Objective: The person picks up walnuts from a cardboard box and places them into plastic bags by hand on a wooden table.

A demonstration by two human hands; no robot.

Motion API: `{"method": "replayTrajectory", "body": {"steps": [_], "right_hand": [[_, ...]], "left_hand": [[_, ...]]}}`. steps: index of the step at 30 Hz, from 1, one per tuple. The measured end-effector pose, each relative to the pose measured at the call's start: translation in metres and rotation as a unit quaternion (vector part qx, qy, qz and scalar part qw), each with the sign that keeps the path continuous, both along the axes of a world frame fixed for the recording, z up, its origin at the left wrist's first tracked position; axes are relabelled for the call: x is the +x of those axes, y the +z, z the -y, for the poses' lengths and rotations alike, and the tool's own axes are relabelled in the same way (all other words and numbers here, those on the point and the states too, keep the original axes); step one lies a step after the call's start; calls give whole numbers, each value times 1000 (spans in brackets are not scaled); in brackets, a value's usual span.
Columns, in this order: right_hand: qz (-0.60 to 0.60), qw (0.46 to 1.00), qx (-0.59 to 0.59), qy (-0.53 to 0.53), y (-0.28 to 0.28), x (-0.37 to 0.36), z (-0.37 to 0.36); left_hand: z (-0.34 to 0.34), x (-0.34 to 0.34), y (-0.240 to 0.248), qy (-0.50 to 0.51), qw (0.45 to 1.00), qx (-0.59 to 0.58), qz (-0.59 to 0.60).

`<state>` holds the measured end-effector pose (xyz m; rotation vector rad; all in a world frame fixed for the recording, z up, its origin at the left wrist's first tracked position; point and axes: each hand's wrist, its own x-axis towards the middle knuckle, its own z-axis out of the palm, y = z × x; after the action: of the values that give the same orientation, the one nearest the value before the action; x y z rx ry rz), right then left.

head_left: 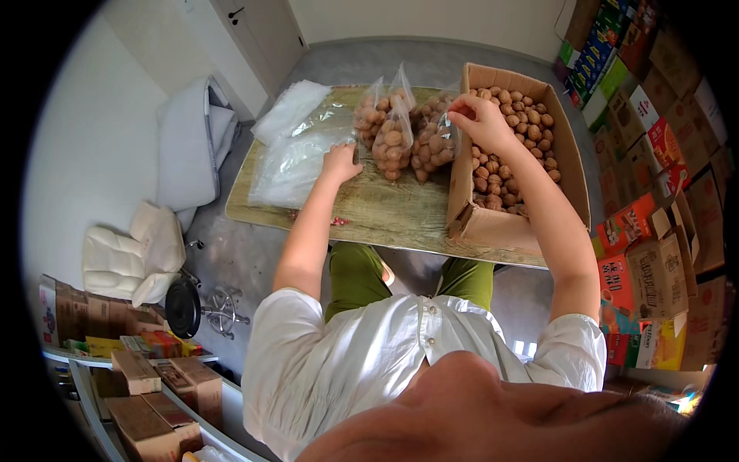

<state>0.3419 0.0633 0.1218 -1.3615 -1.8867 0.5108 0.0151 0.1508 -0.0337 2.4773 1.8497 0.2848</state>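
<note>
My right hand (483,122) is closed in a pinch at the upper edge of a clear plastic bag of walnuts (433,146), beside the cardboard box's left wall. My left hand (341,163) rests with curled fingers at the right edge of a spread of flat clear plastic bags (289,171); whatever lies under its fingertips is hidden. Between the hands, more filled walnut bags (392,146) stand close together, their loose tops pointing up. The open cardboard box (493,223) on the right holds many loose walnuts (531,123).
The wood-patterned table (385,215) carries all this, with another pile of bags (291,108) at its far left. Stacked cartons (662,277) line the right side. At left are a white chair (131,254), a folded grey mat (188,146) and shelved boxes (146,423).
</note>
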Motion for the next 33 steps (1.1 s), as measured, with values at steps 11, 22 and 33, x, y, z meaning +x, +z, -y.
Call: {"method": "replayTrajectory", "body": {"steps": [11, 22, 33], "right_hand": [[12, 1000, 10, -4, -1, 3, -1], [17, 1000, 7, 9, -2, 2, 0], [23, 1000, 6, 13, 2, -1, 3]], "left_hand": [[-4, 10, -4, 19, 999, 26, 25], [2, 32, 5, 121, 991, -31, 47], [-7, -17, 42, 132, 989, -60, 15]]}}
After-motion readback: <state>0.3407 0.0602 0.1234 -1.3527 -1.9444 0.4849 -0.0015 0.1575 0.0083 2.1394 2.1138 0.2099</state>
